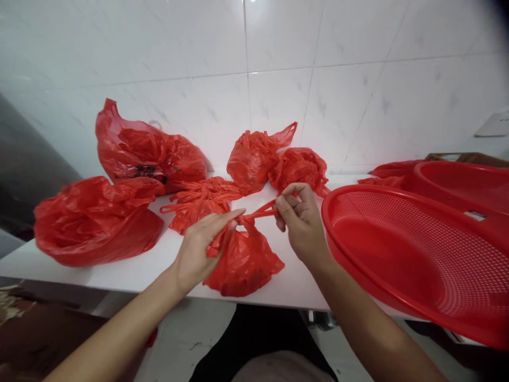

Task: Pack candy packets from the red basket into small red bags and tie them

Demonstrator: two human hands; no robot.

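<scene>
A filled red plastic bag (248,260) rests at the front edge of the white table (300,276), its neck gathered into a twist or knot. My left hand (201,244) is closed around the bag's neck on its left side, thumb and forefinger near the knot. With thumb and fingertips pinched, my right hand (298,217) grips the bag's handle loop, which is stretched taut to the right. What the bag contains is hidden. Just behind it lies another tied red bag (202,201), close to my left hand's fingers.
Along the wall stand a large red bag (151,148) and two smaller red bags, one upright (252,159) and one rounder (300,167). An open-topped red bag (97,223) sits at left. Red perforated baskets (389,193) fill the right side, overhanging the front edge.
</scene>
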